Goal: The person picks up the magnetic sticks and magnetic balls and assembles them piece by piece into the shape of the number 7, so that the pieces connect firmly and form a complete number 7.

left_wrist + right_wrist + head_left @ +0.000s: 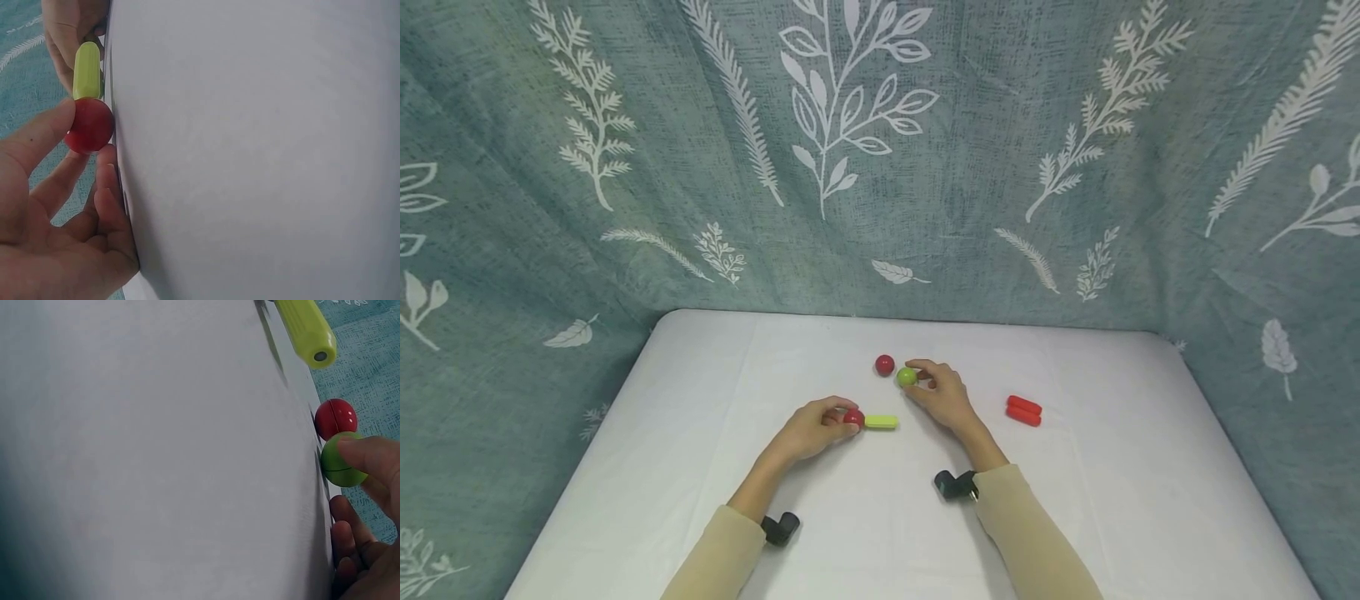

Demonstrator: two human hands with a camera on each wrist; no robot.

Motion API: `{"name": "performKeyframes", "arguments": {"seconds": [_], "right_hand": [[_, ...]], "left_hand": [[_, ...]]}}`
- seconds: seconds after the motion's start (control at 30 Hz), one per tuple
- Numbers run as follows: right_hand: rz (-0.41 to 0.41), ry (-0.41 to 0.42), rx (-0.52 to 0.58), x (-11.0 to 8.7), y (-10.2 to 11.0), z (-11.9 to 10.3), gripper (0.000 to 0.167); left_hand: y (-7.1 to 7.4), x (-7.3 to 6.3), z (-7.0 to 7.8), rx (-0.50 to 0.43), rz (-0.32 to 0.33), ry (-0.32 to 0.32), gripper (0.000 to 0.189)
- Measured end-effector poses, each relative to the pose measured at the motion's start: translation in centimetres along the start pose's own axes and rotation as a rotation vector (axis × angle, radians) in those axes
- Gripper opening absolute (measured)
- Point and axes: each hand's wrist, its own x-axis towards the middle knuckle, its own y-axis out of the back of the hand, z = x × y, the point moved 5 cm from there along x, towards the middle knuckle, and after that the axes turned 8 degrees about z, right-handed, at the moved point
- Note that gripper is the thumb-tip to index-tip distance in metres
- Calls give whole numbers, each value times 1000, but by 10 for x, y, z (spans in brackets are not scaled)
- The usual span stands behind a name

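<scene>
Near the middle of the table, my left hand (811, 429) pinches a red ball (90, 126) between thumb and fingers. Against that ball lies one end of a yellow-green stick (882, 422), which points right. In the right wrist view the other end of the stick shows a small dark round spot (320, 356). Farther back, the thumb and fingers of my right hand (946, 398) hold a green ball (907, 377) with a thin seam around it. A second red ball (885, 365) rests just left of the green one and is partly covered by it in the right wrist view.
Two red sticks (1024, 411) lie side by side to the right of my right hand. The white tablecloth (1150, 500) runs back to a patterned blue-green curtain (970, 208). Black wrist cameras (955, 485) jut out beside both sleeves, low over the table.
</scene>
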Motion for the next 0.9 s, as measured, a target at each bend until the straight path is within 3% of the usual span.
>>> {"name": "performKeyframes", "arguments": {"seconds": [0.9], "right_hand": [[14, -48, 24, -6, 8, -5, 41]], "left_hand": [[0, 0, 1, 4, 6, 5, 34]]}}
